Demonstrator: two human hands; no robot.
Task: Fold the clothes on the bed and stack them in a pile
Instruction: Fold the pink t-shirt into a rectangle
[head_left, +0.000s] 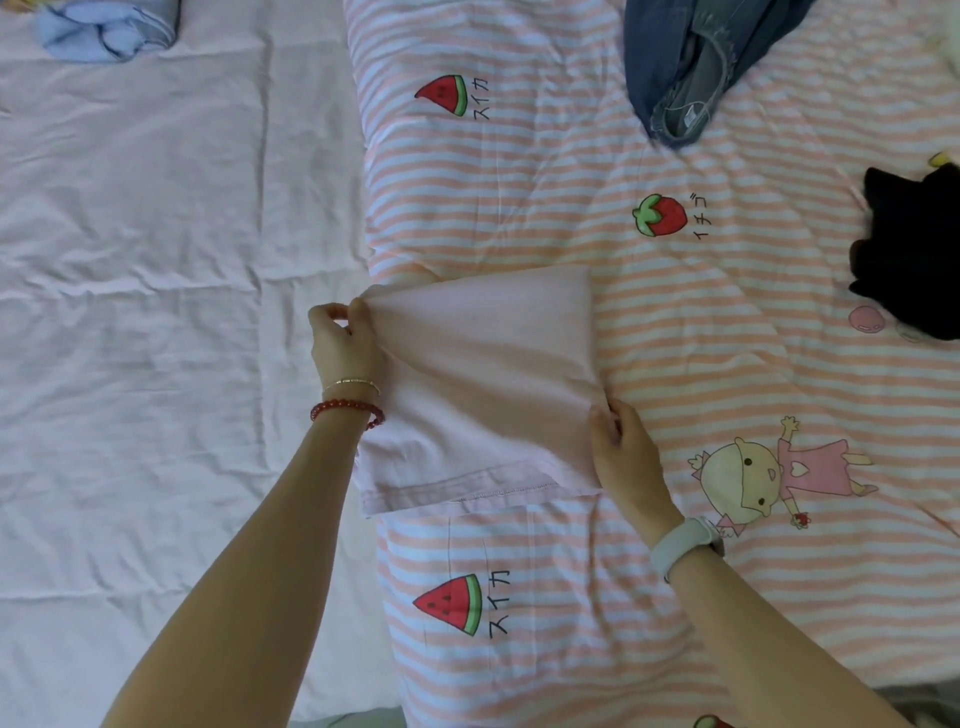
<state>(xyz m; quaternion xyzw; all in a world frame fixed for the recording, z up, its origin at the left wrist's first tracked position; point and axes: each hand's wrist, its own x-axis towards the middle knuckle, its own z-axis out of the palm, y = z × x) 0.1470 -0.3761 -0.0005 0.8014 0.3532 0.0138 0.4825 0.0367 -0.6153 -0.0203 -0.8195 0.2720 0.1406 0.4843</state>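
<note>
Arms reach forward: left hand (340, 340) and right hand (621, 447) each pinch pink garment (483, 374).

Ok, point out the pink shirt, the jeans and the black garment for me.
pink shirt (483, 374), head view, middle of the folded cloth.
jeans (691, 67), head view, bunched denim.
black garment (914, 249), head view, middle of the dark heap.

Folded garment (483, 384) at centre, on quilt (675, 322), overlapping sheet (156, 260) at left. Left hand (343, 338) at garment's far-left corner; right hand (623, 452) at near-right edge. Jeans (691, 67) far right; rolled cloth (109, 28) far left; dark garment (914, 249) at right edge.
</note>
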